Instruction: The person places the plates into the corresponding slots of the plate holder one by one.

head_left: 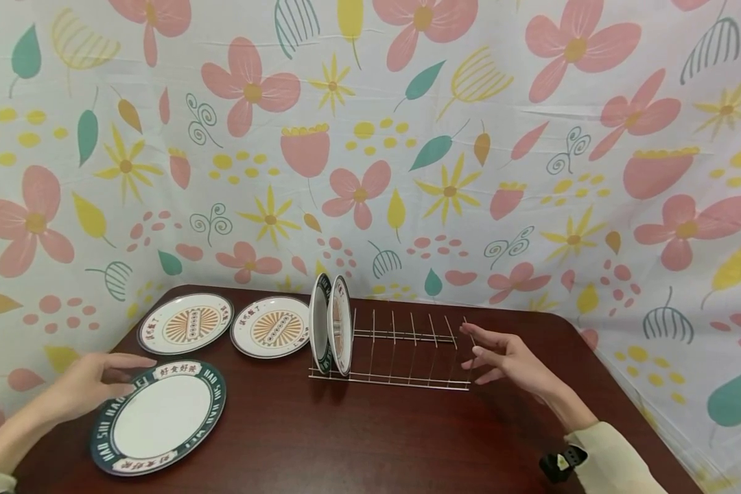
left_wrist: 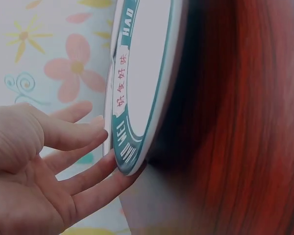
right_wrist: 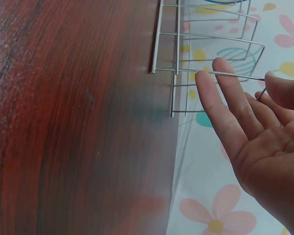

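At the left, my left hand (head_left: pixel 92 381) holds the edge of a plate (head_left: pixel 160 418) with a dark green lettered rim and white centre. In the left wrist view, fingers (left_wrist: pixel 105 191) reach under that plate's rim while the thumb lies on its upper side; shadow shows beneath the plate. My right hand (head_left: pixel 509 360) is at the right end of a wire dish rack (head_left: pixel 401 381), thumb and fingers on either side of its end wire (right_wrist: pixel 230 74). Two plates (head_left: pixel 339 322) stand upright in the rack's left slots.
Two white plates with orange sunburst prints, one at the far left (head_left: pixel 160 329) and one beside the rack (head_left: pixel 247 329), lie flat on the dark red-brown table (head_left: pixel 346 439). A flower-patterned cloth (head_left: pixel 370 103) hangs behind the table.
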Motion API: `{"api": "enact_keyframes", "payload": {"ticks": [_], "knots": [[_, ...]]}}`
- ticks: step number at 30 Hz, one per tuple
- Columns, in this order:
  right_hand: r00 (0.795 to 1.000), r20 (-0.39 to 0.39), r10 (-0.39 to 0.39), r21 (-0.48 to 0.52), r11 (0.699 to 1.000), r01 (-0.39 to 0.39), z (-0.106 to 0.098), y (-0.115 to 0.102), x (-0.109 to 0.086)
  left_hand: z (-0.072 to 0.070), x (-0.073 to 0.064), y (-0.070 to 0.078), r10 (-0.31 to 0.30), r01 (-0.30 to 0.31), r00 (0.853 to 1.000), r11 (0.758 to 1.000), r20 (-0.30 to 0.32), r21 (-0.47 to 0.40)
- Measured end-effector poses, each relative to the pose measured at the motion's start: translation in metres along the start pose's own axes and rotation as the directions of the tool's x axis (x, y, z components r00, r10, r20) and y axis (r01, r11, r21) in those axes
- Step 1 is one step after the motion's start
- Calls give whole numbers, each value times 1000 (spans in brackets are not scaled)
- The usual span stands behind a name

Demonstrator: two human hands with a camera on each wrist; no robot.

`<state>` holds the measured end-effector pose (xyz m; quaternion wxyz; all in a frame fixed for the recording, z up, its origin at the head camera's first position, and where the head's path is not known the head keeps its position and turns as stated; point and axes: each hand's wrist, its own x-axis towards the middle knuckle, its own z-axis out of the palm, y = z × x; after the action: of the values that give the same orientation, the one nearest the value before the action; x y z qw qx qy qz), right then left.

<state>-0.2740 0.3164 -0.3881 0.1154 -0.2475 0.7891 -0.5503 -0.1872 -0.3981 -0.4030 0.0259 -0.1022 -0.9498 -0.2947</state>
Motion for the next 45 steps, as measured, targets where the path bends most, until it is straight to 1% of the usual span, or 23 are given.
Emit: {"api": "enact_keyframes", "payload": {"ticks": [2,3,5,7,11,15,19,22,25,27,30,31,33,34,38,43,45], "knots": [[1000,1,2,2,1000,-2,0,1,0,2,0,6,-19,20,999,998,30,-53],[1000,2,3,3,1000,-3,0,1,0,4,0,9,-39,44,998,995,50,-89],[1000,4,4,6,1000,-4,0,1,1,7,1,14,-82,96,993,982,88,-160],[1000,1,2,8,1000,-2,0,1,1,9,1,19,-100,125,988,967,120,-221],[1000,2,-10,11,1000,10,0,0,0,16,2,25,-78,132,982,933,170,-336],[1000,-1,-16,11,1000,16,0,0,0,26,3,31,-39,124,978,898,207,-421],[1000,0,-15,10,1000,15,0,2,0,37,6,38,-9,110,977,879,214,-464],[1000,6,-12,10,1000,11,-1,3,2,43,9,41,4,112,973,867,232,-486],[1000,3,-4,9,1000,4,-1,4,2,49,11,42,32,101,967,862,251,-497],[1000,2,-2,9,1000,2,0,5,2,50,12,40,54,94,962,853,267,-513],[1000,1,-2,9,1000,2,0,4,2,52,14,36,88,91,954,828,288,-553],[1000,1,-1,9,1000,1,0,4,2,52,14,35,96,98,949,814,299,-573],[1000,3,-2,10,1000,2,0,3,2,52,15,32,106,108,944,796,312,-596],[1000,3,-3,9,1000,3,0,3,2,52,15,31,106,113,943,791,316,-601],[1000,5,-10,11,1000,10,-1,3,2,52,16,30,101,127,940,785,327,-607],[1000,4,-12,13,1000,12,-1,4,2,50,16,33,111,125,937,779,331,-614],[1000,0,-11,11,1000,11,-1,4,2,49,16,34,109,135,935,771,338,-622]]}}
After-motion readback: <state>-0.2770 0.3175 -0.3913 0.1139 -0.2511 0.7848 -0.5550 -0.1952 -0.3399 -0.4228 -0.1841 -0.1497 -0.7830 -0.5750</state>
